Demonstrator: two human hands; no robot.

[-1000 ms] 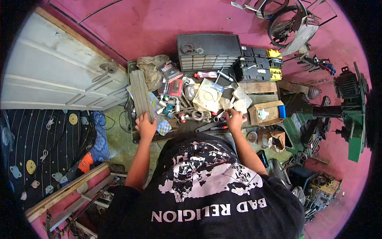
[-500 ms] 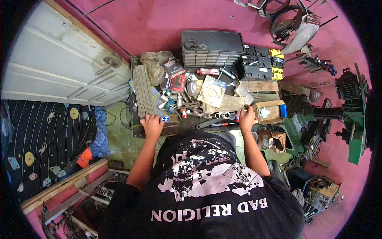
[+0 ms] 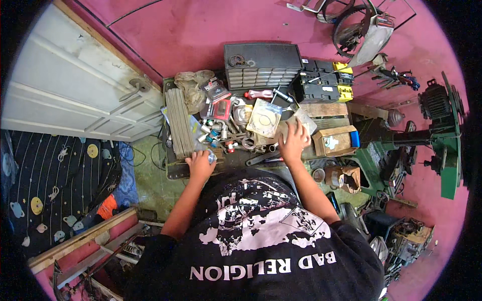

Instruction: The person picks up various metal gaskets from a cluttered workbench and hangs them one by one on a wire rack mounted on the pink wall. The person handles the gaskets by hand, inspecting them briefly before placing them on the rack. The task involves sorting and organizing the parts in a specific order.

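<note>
My left hand is at the bench's near edge, its fingers curled against a small, shiny bluish thing whose kind I cannot make out. My right hand is over the near right of the bench, fingers apart, with nothing visible in it. Beneath and beside its fingers lie a crumpled clear plastic bag and a flat packet with a ring inside. Metal sockets and fittings lie between my hands. A red-handled screwdriver is partly hidden by my right wrist.
Long grey strips lie at the bench's left. Behind stand a dark drawer cabinet and black-and-yellow cases. An open cardboard box is on the right, near a green machine. A white door stands at the left.
My right hand has moved left, away from the cardboard box, and its fingers have spread. My left hand has shifted slightly, and the small bluish thing now shows at its fingers. The view has shifted a little.
</note>
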